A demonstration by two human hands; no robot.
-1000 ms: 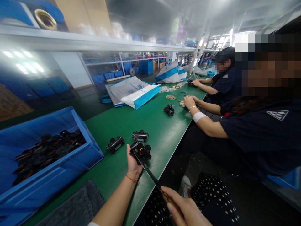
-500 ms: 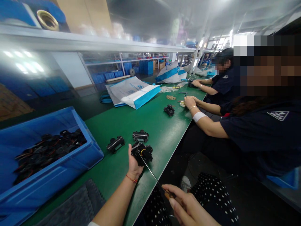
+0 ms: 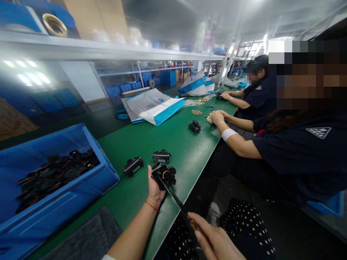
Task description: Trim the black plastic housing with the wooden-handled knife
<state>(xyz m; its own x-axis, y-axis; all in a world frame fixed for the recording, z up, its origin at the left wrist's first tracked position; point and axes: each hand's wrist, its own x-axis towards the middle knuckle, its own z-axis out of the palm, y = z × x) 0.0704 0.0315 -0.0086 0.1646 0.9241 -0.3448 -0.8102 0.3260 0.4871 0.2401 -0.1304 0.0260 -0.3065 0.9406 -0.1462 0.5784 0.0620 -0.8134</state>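
Observation:
Resting in my left hand (image 3: 155, 186) is a black device assembly (image 3: 167, 176) with a short yellow wire on it; the thumb stands up at its left side and my other fingers are mostly hidden beneath it. My right hand (image 3: 207, 233) is closed round the orange-brown handle of what looks like a screwdriver (image 3: 176, 200). Its long, slim shaft reaches up to the assembly, and the tip meets it near the middle; exact contact cannot be made out. Two similar black cylindrical assemblies, one on the left (image 3: 133, 166) and one behind (image 3: 162, 156), lie on the green table.
A blue bin (image 3: 104, 173) of dark wired parts stands at left, with a grey cloth (image 3: 89, 231) before it. Farther along the table (image 3: 173, 139) lie a white-and-blue bag (image 3: 154, 104), another black assembly (image 3: 194, 126) and small brown pieces (image 3: 197, 112). Two co-workers sit at right.
The screwdriver's shaft looks darker and broader than before, and my right hand has shifted slightly. My left hand and the assembly have hardly moved.

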